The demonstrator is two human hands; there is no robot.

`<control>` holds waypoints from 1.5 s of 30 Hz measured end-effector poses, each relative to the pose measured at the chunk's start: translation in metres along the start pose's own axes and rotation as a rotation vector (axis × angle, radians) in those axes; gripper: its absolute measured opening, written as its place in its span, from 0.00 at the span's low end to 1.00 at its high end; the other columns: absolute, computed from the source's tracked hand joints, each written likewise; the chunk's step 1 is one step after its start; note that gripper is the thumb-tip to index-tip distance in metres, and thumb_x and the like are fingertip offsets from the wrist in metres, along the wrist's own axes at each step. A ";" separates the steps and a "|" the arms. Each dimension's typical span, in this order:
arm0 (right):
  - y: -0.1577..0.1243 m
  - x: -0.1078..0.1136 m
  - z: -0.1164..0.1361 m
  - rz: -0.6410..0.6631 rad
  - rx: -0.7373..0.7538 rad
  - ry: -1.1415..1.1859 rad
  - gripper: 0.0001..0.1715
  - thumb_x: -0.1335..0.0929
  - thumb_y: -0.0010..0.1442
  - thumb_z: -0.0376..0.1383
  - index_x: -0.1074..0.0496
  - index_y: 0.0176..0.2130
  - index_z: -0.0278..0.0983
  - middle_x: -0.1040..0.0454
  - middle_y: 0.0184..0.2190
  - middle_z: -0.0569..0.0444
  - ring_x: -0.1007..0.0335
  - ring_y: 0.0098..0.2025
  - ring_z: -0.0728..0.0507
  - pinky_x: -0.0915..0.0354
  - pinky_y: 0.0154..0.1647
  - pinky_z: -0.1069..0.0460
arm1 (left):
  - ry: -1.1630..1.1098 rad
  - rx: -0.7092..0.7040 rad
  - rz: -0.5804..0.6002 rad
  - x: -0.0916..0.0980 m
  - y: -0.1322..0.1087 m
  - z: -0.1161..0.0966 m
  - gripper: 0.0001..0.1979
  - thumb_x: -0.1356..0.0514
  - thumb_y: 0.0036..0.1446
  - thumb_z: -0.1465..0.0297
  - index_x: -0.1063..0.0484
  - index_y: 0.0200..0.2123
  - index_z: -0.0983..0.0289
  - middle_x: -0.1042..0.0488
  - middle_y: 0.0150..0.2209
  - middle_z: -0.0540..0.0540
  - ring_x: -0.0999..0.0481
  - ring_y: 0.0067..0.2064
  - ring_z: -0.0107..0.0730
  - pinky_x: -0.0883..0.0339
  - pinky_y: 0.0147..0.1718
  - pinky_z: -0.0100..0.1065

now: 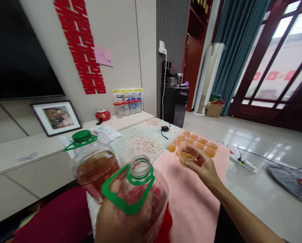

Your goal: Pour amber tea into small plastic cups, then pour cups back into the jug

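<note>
My left hand [123,216] is wrapped round the neck area of a clear plastic jug [159,199] with a green handle [130,207] and an uncapped mouth. Between the fingers of my right hand [204,168] is a clear round cup [187,153] with some amber liquid in it, held above the pink cloth [186,192]. Just beyond it stand several small cups of amber liquid [202,140] in rows. A second jug [97,165], holding brown liquid and closed by a green cap [81,135], is left of the first.
A floral tablecloth [146,145] bears a black coiled item [164,128]. Red-lidded jars [126,108], a red teapot [102,115] and a framed photo [57,117] stand on the white cabinet [47,145]. On the floor at right are a power strip [243,164] and a round base [287,182].
</note>
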State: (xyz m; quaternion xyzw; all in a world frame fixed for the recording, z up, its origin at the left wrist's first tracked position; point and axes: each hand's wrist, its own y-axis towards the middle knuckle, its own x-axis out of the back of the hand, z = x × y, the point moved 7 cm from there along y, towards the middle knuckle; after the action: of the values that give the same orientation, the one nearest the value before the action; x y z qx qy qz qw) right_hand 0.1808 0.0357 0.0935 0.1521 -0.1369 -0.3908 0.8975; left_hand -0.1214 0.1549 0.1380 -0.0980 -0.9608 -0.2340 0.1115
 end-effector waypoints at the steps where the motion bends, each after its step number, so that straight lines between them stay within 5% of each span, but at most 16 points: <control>1: 0.003 -0.006 0.011 0.025 0.022 0.008 0.34 0.19 0.57 0.51 0.22 0.59 0.47 0.17 0.58 0.48 0.18 0.60 0.33 0.18 0.56 0.36 | -0.010 0.010 0.008 -0.002 -0.001 -0.001 0.22 0.24 0.49 0.62 0.22 0.46 0.62 0.16 0.45 0.58 0.15 0.46 0.45 0.15 0.46 0.40; 11: 0.022 -0.056 0.117 0.226 0.354 -0.041 0.30 0.18 0.56 0.44 0.20 0.57 0.52 0.14 0.53 0.54 0.15 0.54 0.38 0.17 0.53 0.42 | -0.234 0.016 0.107 -0.020 0.007 -0.040 0.12 0.31 0.53 0.64 0.30 0.36 0.59 0.23 0.24 0.46 0.21 0.26 0.29 0.23 0.26 0.25; 13: 0.023 -0.062 0.131 0.245 0.418 -0.077 0.29 0.19 0.57 0.43 0.20 0.57 0.52 0.14 0.52 0.55 0.15 0.53 0.39 0.17 0.50 0.44 | -0.236 0.036 0.126 -0.022 0.006 -0.033 0.15 0.30 0.52 0.64 0.30 0.39 0.60 0.21 0.26 0.47 0.21 0.26 0.29 0.23 0.25 0.26; 16: 0.025 -0.067 0.147 0.256 0.510 -0.142 0.29 0.19 0.58 0.41 0.20 0.58 0.51 0.14 0.52 0.54 0.15 0.54 0.38 0.18 0.51 0.43 | -0.210 0.087 0.113 -0.022 0.001 -0.014 0.26 0.27 0.50 0.62 0.29 0.50 0.62 0.13 0.41 0.55 0.13 0.36 0.36 0.16 0.33 0.30; 19: 0.027 -0.070 0.157 0.256 0.603 -0.218 0.28 0.20 0.59 0.42 0.21 0.58 0.50 0.14 0.52 0.53 0.15 0.53 0.38 0.18 0.50 0.43 | -0.148 0.148 0.101 -0.022 -0.004 0.003 0.33 0.26 0.50 0.61 0.29 0.57 0.62 0.15 0.54 0.61 0.12 0.50 0.45 0.14 0.40 0.34; 23: 0.025 -0.074 0.169 0.263 0.720 -0.319 0.26 0.21 0.62 0.41 0.22 0.58 0.49 0.14 0.50 0.53 0.15 0.50 0.39 0.19 0.49 0.45 | -0.131 0.133 0.082 -0.022 -0.005 0.003 0.31 0.27 0.51 0.61 0.25 0.58 0.62 0.17 0.56 0.61 0.15 0.58 0.46 0.15 0.51 0.37; 27: 0.023 -0.077 0.178 0.285 0.822 -0.401 0.26 0.24 0.64 0.38 0.24 0.60 0.47 0.15 0.52 0.51 0.16 0.52 0.39 0.20 0.55 0.43 | -0.125 0.109 0.080 -0.023 -0.003 0.000 0.25 0.28 0.50 0.63 0.18 0.53 0.59 0.15 0.52 0.57 0.14 0.53 0.42 0.16 0.51 0.36; 36: 0.015 -0.081 0.190 0.329 1.001 -0.481 0.24 0.28 0.65 0.30 0.26 0.59 0.39 0.17 0.53 0.44 0.18 0.55 0.39 0.20 0.54 0.43 | -0.181 0.178 0.107 -0.025 -0.004 0.002 0.29 0.28 0.47 0.65 0.17 0.55 0.52 0.16 0.52 0.53 0.14 0.54 0.38 0.16 0.49 0.31; 45: 0.010 -0.082 0.201 0.325 1.120 -0.518 0.24 0.30 0.64 0.27 0.27 0.59 0.33 0.17 0.52 0.40 0.18 0.56 0.40 0.21 0.56 0.46 | -0.150 0.159 0.105 -0.025 -0.006 0.007 0.27 0.28 0.49 0.65 0.18 0.55 0.51 0.17 0.54 0.54 0.16 0.55 0.41 0.19 0.57 0.43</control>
State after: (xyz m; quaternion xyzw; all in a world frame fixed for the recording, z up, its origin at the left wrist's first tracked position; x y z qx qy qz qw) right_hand 0.0605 0.0700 0.2708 0.4762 -0.5545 -0.1428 0.6674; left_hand -0.1005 0.1492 0.1230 -0.1563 -0.9756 -0.1427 0.0590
